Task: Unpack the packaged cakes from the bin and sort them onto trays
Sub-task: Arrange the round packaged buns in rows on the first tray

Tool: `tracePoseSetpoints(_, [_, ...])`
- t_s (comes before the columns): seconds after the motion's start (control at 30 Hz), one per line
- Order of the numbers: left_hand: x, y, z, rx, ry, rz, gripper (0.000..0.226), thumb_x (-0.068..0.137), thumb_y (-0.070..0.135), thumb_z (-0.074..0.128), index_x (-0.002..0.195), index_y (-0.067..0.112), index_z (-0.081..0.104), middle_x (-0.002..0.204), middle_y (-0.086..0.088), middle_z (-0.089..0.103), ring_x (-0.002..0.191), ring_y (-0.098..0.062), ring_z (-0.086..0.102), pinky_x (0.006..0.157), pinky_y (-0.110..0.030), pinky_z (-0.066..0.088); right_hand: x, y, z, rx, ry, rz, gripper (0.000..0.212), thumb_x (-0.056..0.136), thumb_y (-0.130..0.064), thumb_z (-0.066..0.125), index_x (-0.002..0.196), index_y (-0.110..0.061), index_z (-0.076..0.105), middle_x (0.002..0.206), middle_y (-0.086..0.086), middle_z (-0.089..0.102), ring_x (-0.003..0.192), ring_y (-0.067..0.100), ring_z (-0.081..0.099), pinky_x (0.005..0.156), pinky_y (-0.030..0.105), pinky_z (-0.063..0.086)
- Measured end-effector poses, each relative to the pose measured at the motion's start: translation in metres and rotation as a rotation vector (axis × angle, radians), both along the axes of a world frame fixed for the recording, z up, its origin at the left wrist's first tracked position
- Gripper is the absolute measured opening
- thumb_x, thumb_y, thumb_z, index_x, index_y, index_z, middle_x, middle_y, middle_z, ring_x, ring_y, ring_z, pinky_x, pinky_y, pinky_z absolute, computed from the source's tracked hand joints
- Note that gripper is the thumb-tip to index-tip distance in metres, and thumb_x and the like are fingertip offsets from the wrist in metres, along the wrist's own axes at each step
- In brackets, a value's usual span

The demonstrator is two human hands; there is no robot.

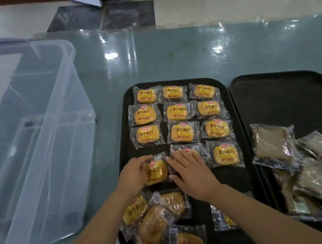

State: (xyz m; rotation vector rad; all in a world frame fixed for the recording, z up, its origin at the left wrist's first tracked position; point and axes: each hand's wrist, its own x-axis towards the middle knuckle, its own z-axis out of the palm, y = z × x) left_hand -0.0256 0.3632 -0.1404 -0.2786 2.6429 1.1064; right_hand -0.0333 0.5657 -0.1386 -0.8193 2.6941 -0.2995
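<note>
While left hand [131, 174] grips cake [157, 171], right hand [191, 170] rests beside.

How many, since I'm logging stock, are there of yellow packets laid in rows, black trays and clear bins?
yellow packets laid in rows: 12
black trays: 3
clear bin: 1
Total: 16
The loose yellow pile and the brown packets are too jumbled to count.
</note>
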Motion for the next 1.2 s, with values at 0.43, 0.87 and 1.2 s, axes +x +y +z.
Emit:
tracePoseSetpoints(0.43, [0.018, -0.013, -0.022, -0.348, 0.285, -0.206, 0.05, 0.09, 0.002, 0.059, 0.137, 0.015, 0.049, 0.146, -0.008, 0.042, 0.135, -0.027, 0.039, 0.111, -0.043, 0.032, -0.002, -0.026, -0.013, 0.135, 0.016, 0.206, 0.064, 0.088, -0.048, -0.006, 0.148, -0.026, -0.009, 0.16, -0.001, 0.001, 0.144, 0.02, -0.013, 0.116, 0.048, -0.01])
tracePoseSetpoints(0.87, [0.024, -0.032, -0.027, -0.864, 0.009, -0.329, 0.082, 0.091, 0.05, -0.017, 0.144, 0.018, 0.035, 0.15, 0.004, 0.036, 0.145, -0.022, 0.005, 0.111, -0.06, -0.012, -0.005, -0.028, -0.019, 0.232, 0.09, 0.216, 0.062, 0.094, -0.052, 0.004, 0.152, -0.03, 0.003, 0.16, -0.001, 0.008, 0.146, 0.026, -0.009, 0.112, 0.052, -0.017])
tracePoseSetpoints(1.2, [0.027, -0.029, -0.024, -0.716, 0.119, -0.282, 0.062, 0.097, 0.047, 0.015, 0.143, 0.014, 0.039, 0.15, -0.007, 0.035, 0.143, -0.023, 0.016, 0.115, -0.057, 0.007, -0.004, -0.019, -0.021, 0.148, 0.16, 0.145, 0.056, 0.099, -0.052, 0.021, 0.148, -0.026, 0.026, 0.155, 0.006, 0.027, 0.145, 0.028, 0.014, 0.117, 0.053, 0.007])
